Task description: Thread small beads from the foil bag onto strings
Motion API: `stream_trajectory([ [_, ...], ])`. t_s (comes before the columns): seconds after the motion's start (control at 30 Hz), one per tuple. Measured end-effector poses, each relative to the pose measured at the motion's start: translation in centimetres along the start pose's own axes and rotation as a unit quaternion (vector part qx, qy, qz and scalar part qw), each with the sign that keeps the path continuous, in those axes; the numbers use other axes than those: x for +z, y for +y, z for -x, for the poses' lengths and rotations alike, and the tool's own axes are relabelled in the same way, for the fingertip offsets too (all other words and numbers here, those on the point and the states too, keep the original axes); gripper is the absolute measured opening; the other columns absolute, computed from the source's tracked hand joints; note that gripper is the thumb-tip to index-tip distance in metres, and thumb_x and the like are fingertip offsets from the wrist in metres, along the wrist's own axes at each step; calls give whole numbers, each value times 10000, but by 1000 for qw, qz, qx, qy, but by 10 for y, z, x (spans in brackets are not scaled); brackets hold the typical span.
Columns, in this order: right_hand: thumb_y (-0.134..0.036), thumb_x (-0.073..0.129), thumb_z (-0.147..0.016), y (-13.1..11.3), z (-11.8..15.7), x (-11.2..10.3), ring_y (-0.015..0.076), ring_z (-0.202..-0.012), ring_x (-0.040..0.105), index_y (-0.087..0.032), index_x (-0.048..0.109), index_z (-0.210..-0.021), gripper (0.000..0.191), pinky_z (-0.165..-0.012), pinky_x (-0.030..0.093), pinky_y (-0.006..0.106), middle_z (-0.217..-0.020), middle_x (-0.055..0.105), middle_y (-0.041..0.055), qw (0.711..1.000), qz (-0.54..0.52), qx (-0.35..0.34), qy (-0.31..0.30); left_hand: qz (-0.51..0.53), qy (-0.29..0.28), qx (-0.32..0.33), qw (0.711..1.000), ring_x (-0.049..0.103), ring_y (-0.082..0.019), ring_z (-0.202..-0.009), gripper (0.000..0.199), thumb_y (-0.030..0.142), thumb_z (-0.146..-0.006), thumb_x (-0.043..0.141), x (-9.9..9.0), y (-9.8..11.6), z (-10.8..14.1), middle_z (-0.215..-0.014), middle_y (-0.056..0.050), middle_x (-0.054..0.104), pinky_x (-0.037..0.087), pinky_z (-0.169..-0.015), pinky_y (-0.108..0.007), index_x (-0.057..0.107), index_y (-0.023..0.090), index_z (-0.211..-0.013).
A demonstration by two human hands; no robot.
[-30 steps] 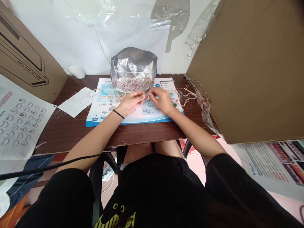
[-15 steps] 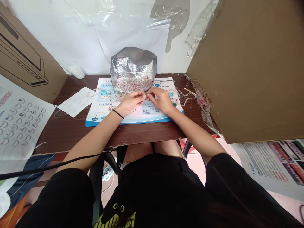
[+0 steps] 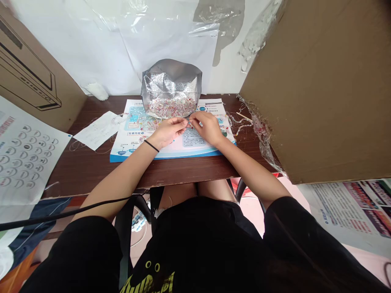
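My left hand point(image 3: 169, 131) and my right hand point(image 3: 206, 127) meet fingertip to fingertip above a printed sheet point(image 3: 198, 152) on the table. Each is closed in a pinch. What lies between the fingertips is too small to make out. Just behind them stands an open grey bag with a silvery lining point(image 3: 171, 83), and a heap of small red, pink and clear beads point(image 3: 171, 106) fills its bottom. Strung beads point(image 3: 146, 122) lie on the sheet by my left hand. More bead strands point(image 3: 242, 126) rest to the right of my right hand.
A white paper slip point(image 3: 97, 132) with thin thread around it lies on the dark wooden table point(image 3: 171, 173) at left. Cardboard panels point(image 3: 330, 93) wall in both sides. A black cable point(image 3: 70, 212) crosses by my left forearm. Torn clear plastic point(image 3: 262, 134) edges the right panel.
Both hands stay in nearly the same place, fingertips still together. Only a very slight shift of the fingers and of the view shows.
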State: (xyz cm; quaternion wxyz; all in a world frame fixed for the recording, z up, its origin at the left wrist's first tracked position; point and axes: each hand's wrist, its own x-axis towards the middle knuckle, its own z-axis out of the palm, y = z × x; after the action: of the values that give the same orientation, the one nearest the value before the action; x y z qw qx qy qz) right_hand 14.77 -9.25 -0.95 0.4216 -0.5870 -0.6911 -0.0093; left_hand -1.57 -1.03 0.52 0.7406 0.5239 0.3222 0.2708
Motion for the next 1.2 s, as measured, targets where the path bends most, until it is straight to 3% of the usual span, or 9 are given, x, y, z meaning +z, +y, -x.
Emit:
stream_trajectory([
  [1.2,-191,494,-993,-4,0,-3,215,-1027,628,-234,676,-977,187,-938,442,399,-1024,713,53,1000,7,2,-3,-17,-19,2,1000,596,-87,-759,150,278,-811,818,0,2,2,-808,-32,696,466,-785,-259,741,152,-835],
])
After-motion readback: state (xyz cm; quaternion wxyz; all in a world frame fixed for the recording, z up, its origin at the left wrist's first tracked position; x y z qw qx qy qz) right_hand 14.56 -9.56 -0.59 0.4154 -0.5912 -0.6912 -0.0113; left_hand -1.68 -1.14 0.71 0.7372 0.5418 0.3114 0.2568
